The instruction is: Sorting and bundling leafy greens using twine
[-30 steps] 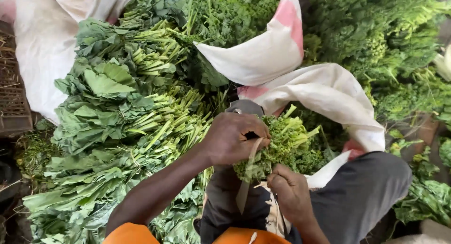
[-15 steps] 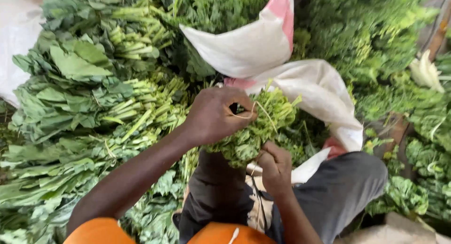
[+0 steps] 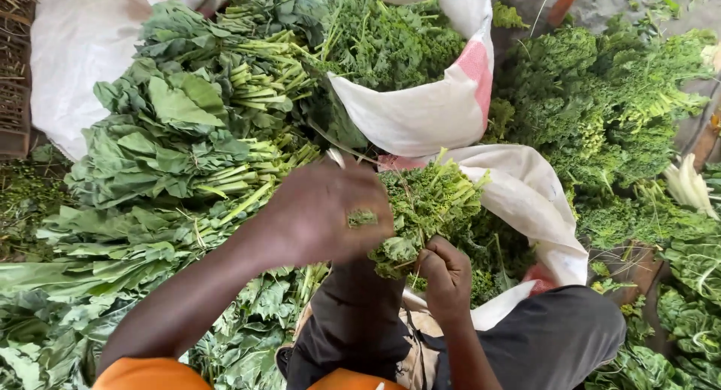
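Gripping a bunch of curly green leaves (image 3: pixel 428 210) from two sides, both hands work just above the person's lap. The left hand (image 3: pixel 327 213) lies over the left side of the bunch, its back turned up to the camera; its fingers (image 3: pixel 368 183) curl down into the leaves and are closed on them, though their tips are hidden in the green. A small bit of leaf sticks on the back of this hand. The right hand (image 3: pixel 447 277) sits below the bunch, closed as a fist around the stems, with the fingers pressed together and no gap visible between them. The bunch stands between the two hands, its leafy top pointing away from the person. Just behind the fingers, a white sack (image 3: pixel 428 112) with a pink patch stands open and is full of the same curly leaves. To the left of the left fingers, tied bundles of broad flat leaves (image 3: pixel 188 157) lie stacked with their pale stems toward the hands. To the right of the right fingers, more curly greens (image 3: pixel 616 127) are heaped, well apart from the hands. Under the fingers the grey trousers (image 3: pixel 556 337) show.
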